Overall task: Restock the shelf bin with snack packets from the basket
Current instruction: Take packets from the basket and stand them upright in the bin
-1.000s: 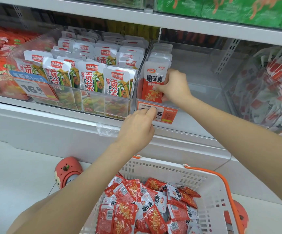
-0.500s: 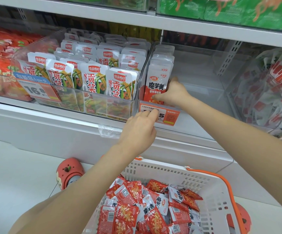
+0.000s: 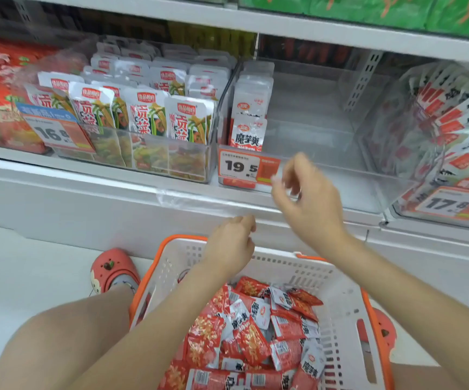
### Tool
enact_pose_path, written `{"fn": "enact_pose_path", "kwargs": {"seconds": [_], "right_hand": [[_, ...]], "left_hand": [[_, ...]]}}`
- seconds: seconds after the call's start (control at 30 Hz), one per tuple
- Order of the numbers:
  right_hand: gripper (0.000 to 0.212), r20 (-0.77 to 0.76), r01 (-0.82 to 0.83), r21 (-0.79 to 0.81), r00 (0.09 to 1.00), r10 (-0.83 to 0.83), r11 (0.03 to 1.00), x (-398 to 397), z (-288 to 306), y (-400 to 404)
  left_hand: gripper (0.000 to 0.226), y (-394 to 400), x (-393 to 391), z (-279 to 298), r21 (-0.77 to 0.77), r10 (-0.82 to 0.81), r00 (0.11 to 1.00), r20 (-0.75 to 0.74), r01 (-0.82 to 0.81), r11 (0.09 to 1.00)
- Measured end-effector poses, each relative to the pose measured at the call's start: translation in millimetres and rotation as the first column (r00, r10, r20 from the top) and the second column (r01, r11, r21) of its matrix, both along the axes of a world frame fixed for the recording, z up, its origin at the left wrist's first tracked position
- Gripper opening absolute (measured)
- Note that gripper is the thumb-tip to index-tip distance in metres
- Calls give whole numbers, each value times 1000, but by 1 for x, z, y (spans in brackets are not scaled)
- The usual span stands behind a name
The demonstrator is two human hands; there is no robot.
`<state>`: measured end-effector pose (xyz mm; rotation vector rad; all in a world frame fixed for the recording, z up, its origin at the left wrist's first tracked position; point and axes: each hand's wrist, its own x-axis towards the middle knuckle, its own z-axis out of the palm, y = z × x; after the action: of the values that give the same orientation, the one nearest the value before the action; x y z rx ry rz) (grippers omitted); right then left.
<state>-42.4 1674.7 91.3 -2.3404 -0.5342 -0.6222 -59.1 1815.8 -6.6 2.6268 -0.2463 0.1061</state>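
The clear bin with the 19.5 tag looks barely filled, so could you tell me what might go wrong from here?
1. The single row of packets stands against the left wall of the clear bin with nothing bracing its right side; it could topple sideways into the bare space.
2. Packets in the basket lie jumbled, some face down, so they may get shelved back to front.
3. Both hands, left hand and right hand, hold nothing, so each refill means another reach down.
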Motion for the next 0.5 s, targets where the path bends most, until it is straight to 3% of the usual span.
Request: {"fn": "enact_pose_path", "kwargs": {"seconds": [0.13,0.23,0.37,0.5], "right_hand": [[13,-345,-93,-319,938,-24,943,-44,-100,-36],[18,-618,-261,-525,771,-152,810,-58,-175,-62],[43,-819,-377,-477,518,-246,794,-70,-250,-74],[35,-876,-391,-389,438,-203,834,-73,-292,-59]], "left_hand": [[24,-2,-27,-58,134,21,961,-275,17,991],[28,0,-47,-95,274,24,923,-384,90,957],[27,9,-64,-143,327,41,854,-519,154,932],[24,14,-67,-175,291,82,819,-568,106,951]]}}
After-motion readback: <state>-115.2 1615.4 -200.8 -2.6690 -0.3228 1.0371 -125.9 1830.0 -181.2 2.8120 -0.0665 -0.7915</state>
